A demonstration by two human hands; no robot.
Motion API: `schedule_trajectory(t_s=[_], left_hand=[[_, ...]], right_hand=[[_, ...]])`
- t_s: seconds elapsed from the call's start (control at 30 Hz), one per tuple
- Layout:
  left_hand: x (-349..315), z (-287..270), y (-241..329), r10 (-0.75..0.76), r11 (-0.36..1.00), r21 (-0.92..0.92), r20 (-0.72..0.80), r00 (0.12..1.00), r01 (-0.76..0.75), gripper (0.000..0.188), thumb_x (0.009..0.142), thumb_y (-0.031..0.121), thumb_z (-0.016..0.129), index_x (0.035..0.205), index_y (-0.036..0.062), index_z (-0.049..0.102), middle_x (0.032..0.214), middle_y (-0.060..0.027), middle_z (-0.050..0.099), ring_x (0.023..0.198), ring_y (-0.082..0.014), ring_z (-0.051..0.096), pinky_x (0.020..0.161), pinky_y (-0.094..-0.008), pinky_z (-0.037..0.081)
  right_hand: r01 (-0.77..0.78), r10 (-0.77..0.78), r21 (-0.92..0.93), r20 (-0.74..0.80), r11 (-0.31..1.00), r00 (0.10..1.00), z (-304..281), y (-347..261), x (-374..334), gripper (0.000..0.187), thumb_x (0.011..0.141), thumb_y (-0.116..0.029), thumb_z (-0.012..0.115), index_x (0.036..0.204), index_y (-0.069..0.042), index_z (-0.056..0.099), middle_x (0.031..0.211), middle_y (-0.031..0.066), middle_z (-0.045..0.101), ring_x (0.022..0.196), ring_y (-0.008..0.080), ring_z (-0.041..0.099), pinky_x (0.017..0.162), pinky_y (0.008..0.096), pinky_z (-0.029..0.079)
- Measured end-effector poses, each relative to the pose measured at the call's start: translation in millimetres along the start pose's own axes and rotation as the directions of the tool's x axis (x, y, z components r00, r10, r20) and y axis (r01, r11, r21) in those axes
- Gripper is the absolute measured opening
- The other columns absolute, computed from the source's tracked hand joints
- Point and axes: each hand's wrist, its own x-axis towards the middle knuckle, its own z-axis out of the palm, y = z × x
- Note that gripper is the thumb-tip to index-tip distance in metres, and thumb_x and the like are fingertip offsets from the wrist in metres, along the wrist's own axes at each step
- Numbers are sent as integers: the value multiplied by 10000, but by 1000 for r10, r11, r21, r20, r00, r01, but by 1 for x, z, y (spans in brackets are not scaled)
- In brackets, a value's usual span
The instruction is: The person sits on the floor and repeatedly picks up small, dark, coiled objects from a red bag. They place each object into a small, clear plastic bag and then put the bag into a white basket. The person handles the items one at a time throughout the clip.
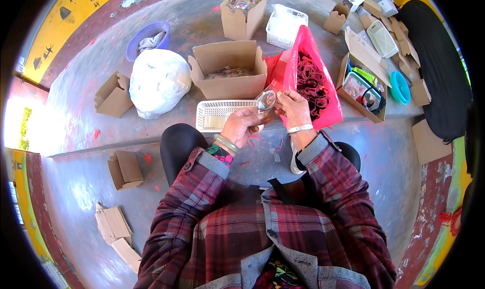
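Observation:
Between my two hands is a small see-through plastic packet [267, 100] with something round and pale in it. My left hand [243, 125] pinches its lower left side between thumb and fingers. My right hand [294, 108] is closed on its right edge. What exactly lies inside is too small to tell. Just beyond my left hand stands a white plastic basket [202, 118] with a flat beige thing in it. Right beside my right hand, a bright pink plastic bag [331, 116] gapes over many dark red and black cord loops [310, 82].
An open cardboard box [227, 92] holding small packets stands ahead, another box [235, 26] behind it. Leftward are a stuffed white bag [159, 84] and a purple basin [132, 49]. To the right sit a box of goods [361, 104] and a turquoise basin [400, 89]. A step edge crosses the floor.

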Motion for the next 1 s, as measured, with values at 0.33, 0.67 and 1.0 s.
schedule_trajectory(t_s=[0.33,0.67,1.0], left_hand=[[1,1,0,-37,979,202,10,999,34,263,818,65,596,1078,29,577,923,-19,653,780,-71,591,587,-180,426],[2,-3,11,113,990,82,2,994,-112,304,858,115,579,1151,42,539,1045,-23,602,886,-107,586,657,-221,502],[7,-2,-1,170,985,12,-29,985,-170,237,891,73,515,1088,-52,552,1038,-109,602,901,-172,613,780,-242,527]], right_hand=[[40,-45,63,79,997,996,0,-15,-3,38,859,-78,560,832,-59,576,771,34,633,637,105,603,531,212,485],[320,-214,-350,308,880,927,-6,-1,4,59,838,-24,559,836,33,575,741,34,600,681,59,562,577,223,495],[335,-184,-402,368,852,911,-1,6,-5,127,810,-50,608,911,20,643,756,32,638,672,58,562,584,219,465]])
